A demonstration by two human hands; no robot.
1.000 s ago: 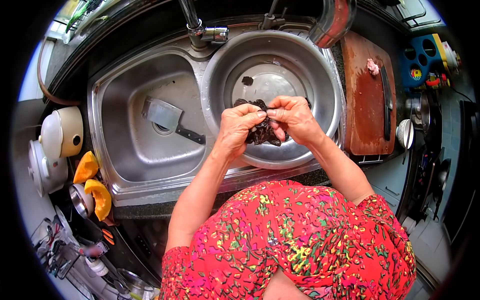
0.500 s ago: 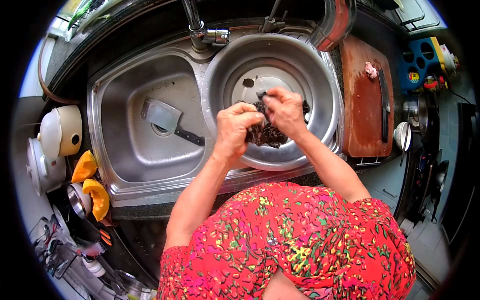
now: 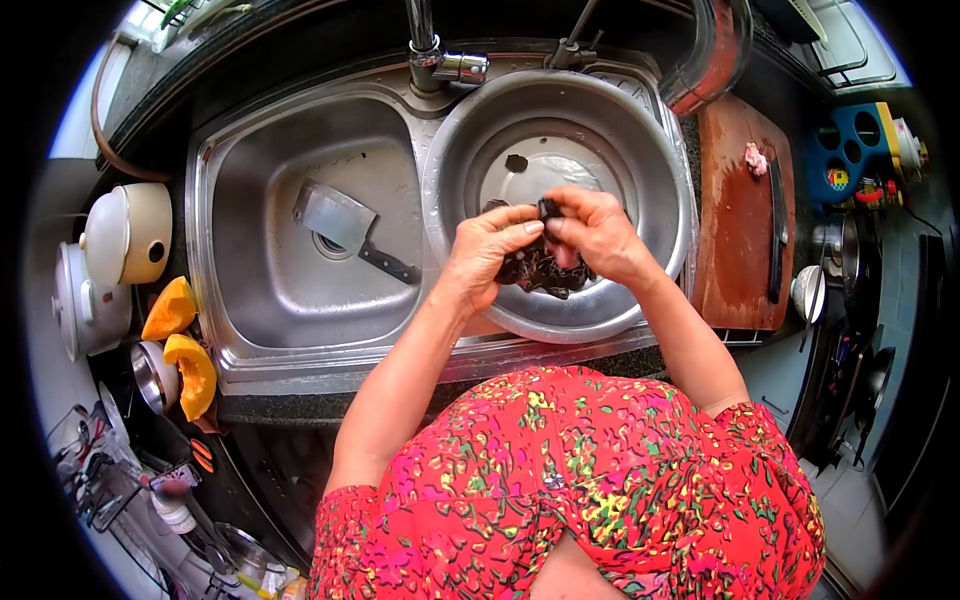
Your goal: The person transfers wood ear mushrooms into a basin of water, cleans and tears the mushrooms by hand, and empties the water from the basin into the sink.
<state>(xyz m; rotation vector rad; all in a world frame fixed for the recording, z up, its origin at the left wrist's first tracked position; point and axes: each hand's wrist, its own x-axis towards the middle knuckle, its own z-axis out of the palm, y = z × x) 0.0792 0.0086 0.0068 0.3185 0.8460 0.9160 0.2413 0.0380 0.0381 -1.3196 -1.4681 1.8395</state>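
Over a large metal basin (image 3: 440, 215) in the sink, my two hands meet around a small dark piece of wood ear mushroom. My left hand (image 3: 486, 256) pinches it between thumb and fingers. From the other side my right hand (image 3: 597, 240) grips the same dark piece, fingers curled and thumb pressed in. Just below lies a clump of dark, frilly wood ear mushroom (image 3: 545, 275), partly covered by my hands. One loose dark scrap (image 3: 516, 162) rests on the basin's floor near its far side.
A cleaver (image 3: 340, 220) lies in the left sink bowl (image 3: 240, 300). The faucet (image 3: 425, 60) stands behind. On the right, a cutting board (image 3: 735, 230) carries a black-handled knife (image 3: 776, 235) and a pink lump (image 3: 755, 158). Pumpkin pieces (image 3: 192, 370) and a cream pot (image 3: 140, 235) sit left.
My hands have come together at the dark piece; before, they were slightly apart, my left over the clump and my right holding a small bit. The whole view has shifted slightly.
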